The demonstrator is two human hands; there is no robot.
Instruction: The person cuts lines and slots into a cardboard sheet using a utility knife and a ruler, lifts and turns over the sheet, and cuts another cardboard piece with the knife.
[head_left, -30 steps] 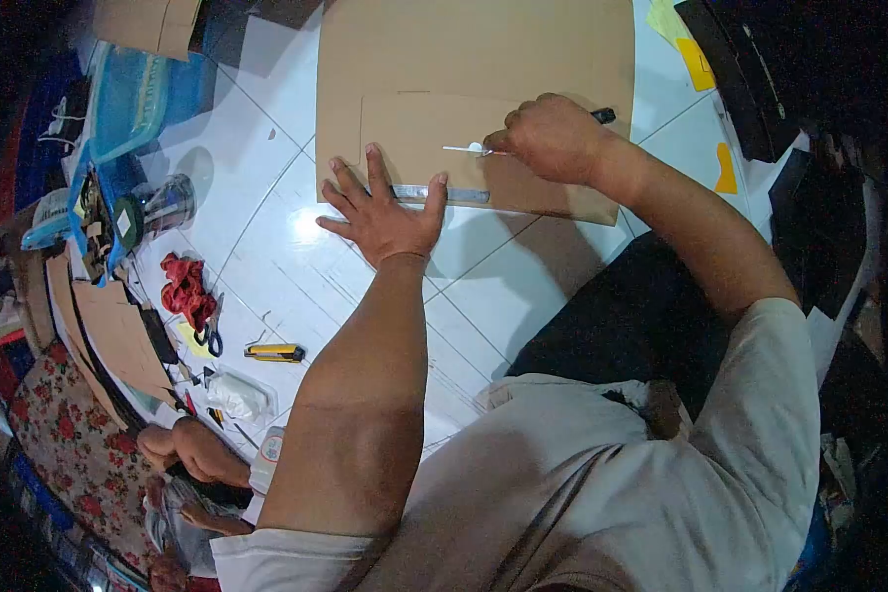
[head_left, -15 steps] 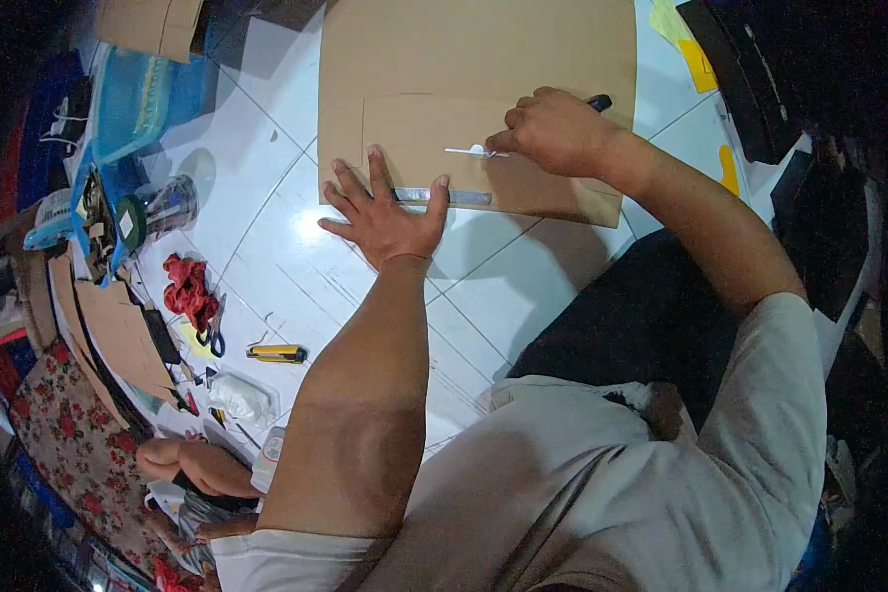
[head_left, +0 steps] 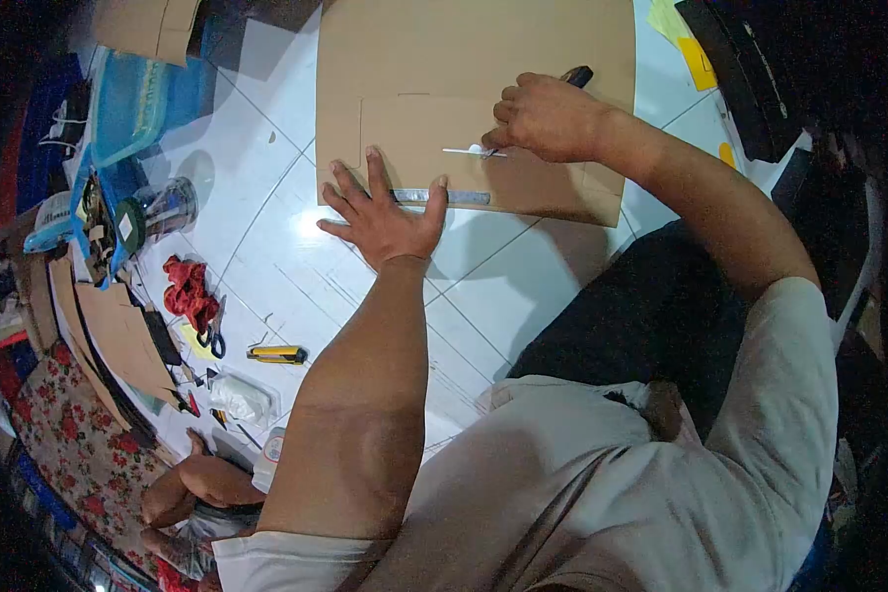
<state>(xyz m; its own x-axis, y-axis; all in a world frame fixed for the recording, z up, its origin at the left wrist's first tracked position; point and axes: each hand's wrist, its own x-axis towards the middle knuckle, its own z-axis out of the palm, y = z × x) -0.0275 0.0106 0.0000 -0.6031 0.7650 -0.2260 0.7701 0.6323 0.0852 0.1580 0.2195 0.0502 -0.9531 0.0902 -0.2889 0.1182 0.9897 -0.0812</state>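
Note:
A large brown cardboard sheet (head_left: 562,59) lies on the tiled floor, with thin pencil lines and a narrow white slit (head_left: 461,151) showing on it. My left hand (head_left: 390,222) is spread flat over the sheet's near edge, touching a silvery strip (head_left: 464,197) that lies along that edge. Above the sheet's right half, my right hand (head_left: 551,123) is closed around a cutter knife (head_left: 579,76). Only the dark rear end of its handle sticks out behind the fist. The front of the knife points at the slit's right end; its blade is mostly hidden.
To the left lie a yellow cutter (head_left: 277,354), scissors (head_left: 213,341), a red cloth (head_left: 188,293) and a clear jar (head_left: 168,210). A blue basin (head_left: 133,109) stands farther up. Another person's bent leg (head_left: 217,483) is at lower left. Cardboard pieces (head_left: 123,345) are stacked nearby.
My right hand has shifted slightly up and left, with the knife handle tilting more upright. My left hand stays put. The other person's legs at lower left have moved.

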